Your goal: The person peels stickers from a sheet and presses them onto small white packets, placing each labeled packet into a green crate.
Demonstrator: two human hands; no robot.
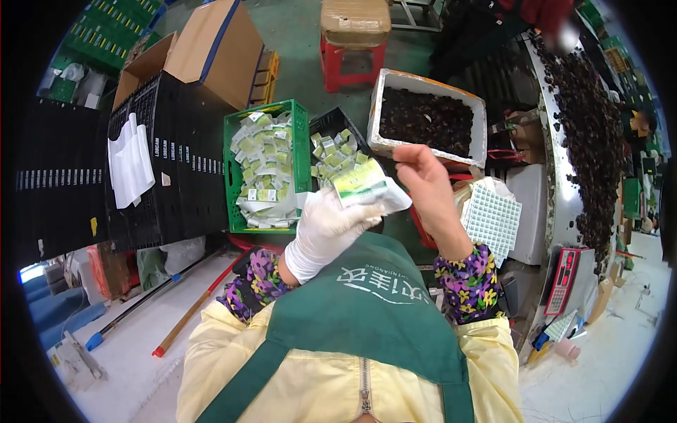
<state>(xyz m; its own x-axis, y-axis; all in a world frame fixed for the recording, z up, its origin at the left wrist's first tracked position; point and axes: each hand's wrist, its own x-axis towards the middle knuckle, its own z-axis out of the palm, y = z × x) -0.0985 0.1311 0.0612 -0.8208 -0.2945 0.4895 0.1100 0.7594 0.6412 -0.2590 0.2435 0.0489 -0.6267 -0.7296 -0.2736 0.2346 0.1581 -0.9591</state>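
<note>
- Packet (365,186): a small green-and-white pouch, held up in front of the chest between both hands, above the gap between the green crate (231,176) and the white box (481,123) of dark pieces.
- The gloved left hand (326,227) has its fingers pressed together on the packet's lower left edge and carries its weight.
- The bare right hand (427,189) curls at the packet's right end. The fingertips sit just beside the upper corner, but I cannot tell whether they actually pinch it.
- Doing this well, in my judgement: keep the gloved grip on the border only, so the printed face stays uncovered, and hold the pouch flat and taut between the hands so it does not fold.
- Long axis: it runs roughly across the view, left to right, and the left end sits a little higher.
- Facing: the green printed side is turned up toward the camera, and the plain white end points toward the right hand.
</note>
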